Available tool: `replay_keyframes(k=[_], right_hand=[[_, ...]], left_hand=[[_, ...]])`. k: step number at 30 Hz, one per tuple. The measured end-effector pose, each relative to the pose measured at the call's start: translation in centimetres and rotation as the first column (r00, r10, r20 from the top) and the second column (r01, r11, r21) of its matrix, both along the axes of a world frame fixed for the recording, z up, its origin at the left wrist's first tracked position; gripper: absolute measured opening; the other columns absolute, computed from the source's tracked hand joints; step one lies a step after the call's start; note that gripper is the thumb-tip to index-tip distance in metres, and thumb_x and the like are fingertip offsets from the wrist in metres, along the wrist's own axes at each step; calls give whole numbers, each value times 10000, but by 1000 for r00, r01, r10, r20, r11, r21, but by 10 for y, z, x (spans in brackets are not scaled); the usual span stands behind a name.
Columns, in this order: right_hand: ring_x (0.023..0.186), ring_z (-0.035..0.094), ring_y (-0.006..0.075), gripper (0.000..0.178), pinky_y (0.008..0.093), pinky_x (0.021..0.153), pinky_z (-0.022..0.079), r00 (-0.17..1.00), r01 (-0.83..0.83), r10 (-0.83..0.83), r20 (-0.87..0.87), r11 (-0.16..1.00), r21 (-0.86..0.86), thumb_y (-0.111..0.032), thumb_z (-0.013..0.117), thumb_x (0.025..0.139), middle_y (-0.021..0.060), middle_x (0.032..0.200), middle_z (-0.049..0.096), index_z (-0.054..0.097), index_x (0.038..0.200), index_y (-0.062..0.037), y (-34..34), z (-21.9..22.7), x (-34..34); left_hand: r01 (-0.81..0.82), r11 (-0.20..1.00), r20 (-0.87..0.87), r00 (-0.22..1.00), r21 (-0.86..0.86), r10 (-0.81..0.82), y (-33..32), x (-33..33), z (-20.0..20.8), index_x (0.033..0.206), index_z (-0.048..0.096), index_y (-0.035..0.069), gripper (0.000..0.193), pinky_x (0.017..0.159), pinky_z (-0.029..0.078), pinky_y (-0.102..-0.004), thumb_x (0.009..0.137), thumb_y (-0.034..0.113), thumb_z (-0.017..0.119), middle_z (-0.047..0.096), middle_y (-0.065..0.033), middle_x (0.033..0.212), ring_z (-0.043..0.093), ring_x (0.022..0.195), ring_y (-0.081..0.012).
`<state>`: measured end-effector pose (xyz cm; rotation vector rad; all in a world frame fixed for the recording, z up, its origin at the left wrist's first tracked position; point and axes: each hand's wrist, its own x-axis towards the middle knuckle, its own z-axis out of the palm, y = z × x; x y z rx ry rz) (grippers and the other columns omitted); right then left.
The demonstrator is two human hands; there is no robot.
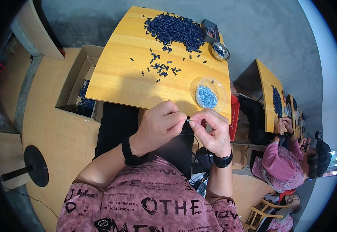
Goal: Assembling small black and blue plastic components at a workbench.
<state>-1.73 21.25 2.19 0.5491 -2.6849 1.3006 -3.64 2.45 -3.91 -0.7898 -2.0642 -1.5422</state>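
My left hand (159, 124) and my right hand (215, 130) meet just off the table's near edge, both closed in a pinch. Between their fingertips shows a tiny silvery screw-like piece (188, 120), which my right thumb and forefinger grip. Whatever my left fingers hold is hidden. Just beyond my right hand, a clear round plastic tub (221, 92) on the table contains many small bluish-silver screw-like pieces (207, 96). Farther off lie a loose scatter of short dark cylindrical parts (161, 69) and a big heap of the same parts (174, 30).
The wooden table (116, 81) also bears a metal bowl (220, 51) and a black box (210, 31). A cardboard box (70, 91) with dark parts stands left, a red box (234, 118) right. At another table a person (282, 162) works. A round black stand (36, 165) is lower left.
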Motion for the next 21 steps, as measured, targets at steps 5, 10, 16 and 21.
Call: replay_keyframes(k=[5,10,16,21], right_hand=[[601,560,86,76,228,546,445,999,24,-20,33,991,-135,-14,743,821,23,720,641,697,882,-11,1,-8,1],[629,560,51,91,207,586,454,990,70,-34,140,962,-264,-8,745,831,-10,735,667,713,916,-16,1,-16,7],[658,589,51,67,207,616,467,979,99,-28,201,929,-356,-3,710,854,6,766,693,710,921,-11,-1,-22,9],[683,616,66,46,219,624,475,975,62,20,221,932,-356,-3,667,873,31,785,697,692,911,3,-1,-22,9]], left_hand=[[-48,998,-138,989,-32,43,-1,0,1,912,683,66,256,537,464,-306,683,-34,736,559,-54,788,576,638,-204],[-112,993,-221,970,-44,99,-1,2,2,940,690,71,290,526,451,-304,672,-22,749,562,-51,789,570,634,-201],[-128,990,-284,953,-60,106,-1,1,0,953,690,68,327,526,450,-309,644,-14,756,567,-43,795,574,650,-207],[-147,986,-304,946,-83,115,-1,1,3,895,665,63,240,533,485,-314,670,11,729,544,-33,776,578,664,-194]])
